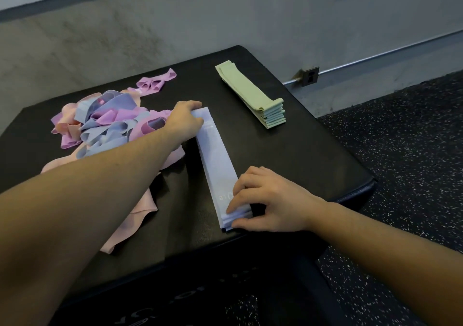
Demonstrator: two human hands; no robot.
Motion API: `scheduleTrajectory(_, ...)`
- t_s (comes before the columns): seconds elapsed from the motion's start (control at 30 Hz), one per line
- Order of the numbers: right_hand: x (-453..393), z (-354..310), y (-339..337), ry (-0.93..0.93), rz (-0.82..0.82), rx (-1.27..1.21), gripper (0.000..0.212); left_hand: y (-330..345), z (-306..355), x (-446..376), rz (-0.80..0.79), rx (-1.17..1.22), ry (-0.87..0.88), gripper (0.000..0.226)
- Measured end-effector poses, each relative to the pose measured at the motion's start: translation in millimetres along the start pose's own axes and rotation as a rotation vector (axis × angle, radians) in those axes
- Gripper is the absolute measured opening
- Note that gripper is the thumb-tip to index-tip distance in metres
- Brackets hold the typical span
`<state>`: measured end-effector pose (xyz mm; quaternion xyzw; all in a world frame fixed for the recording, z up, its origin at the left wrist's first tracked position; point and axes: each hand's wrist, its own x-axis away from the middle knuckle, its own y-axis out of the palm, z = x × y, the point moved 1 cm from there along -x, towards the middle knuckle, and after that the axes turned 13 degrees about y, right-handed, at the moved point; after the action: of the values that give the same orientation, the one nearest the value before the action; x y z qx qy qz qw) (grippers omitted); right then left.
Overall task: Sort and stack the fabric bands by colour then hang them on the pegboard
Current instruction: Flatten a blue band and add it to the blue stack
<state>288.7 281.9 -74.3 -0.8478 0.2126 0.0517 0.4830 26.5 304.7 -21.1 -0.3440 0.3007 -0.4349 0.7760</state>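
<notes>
A stack of pale blue fabric bands (217,160) lies lengthwise on the black padded box (288,147). My left hand (184,121) grips the stack's far end, fingers curled over it. At the near end, my right hand (263,200) holds the stack, fingers on top and thumb against the end edge. A neat stack of green bands (250,94) lies at the box's far right. To the left sits a loose heap of blue, purple and pink bands (107,122), partly hidden by my left forearm. No pegboard is in view.
A lone purple band (156,82) lies behind the heap. A grey concrete wall (150,25) rises past the box. An outlet box on a metal conduit (310,76) is mounted low on the wall. Speckled rubber floor (413,137) spreads to the right.
</notes>
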Motion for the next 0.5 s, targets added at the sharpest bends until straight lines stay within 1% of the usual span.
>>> scheduleTrajectory(0.1,1,-3,-1,0.053,0.054,-0.056,0.031,-12,13,11,0.028,0.02,0.071,0.041)
scheduleTrajectory(0.23,0,-9,-9,0.213,0.069,-0.201,0.027,-35,24,35,0.047,0.014,0.166,0.031)
scheduleTrajectory(0.37,-7,-24,-16,0.308,0.008,-0.193,0.016,-60,18,74,0.068,-0.023,0.239,0.023)
scheduleTrajectory(0.5,-16,-47,-18,0.338,-0.056,-0.17,0.016,-85,-4,123,0.056,-0.034,0.229,0.022)
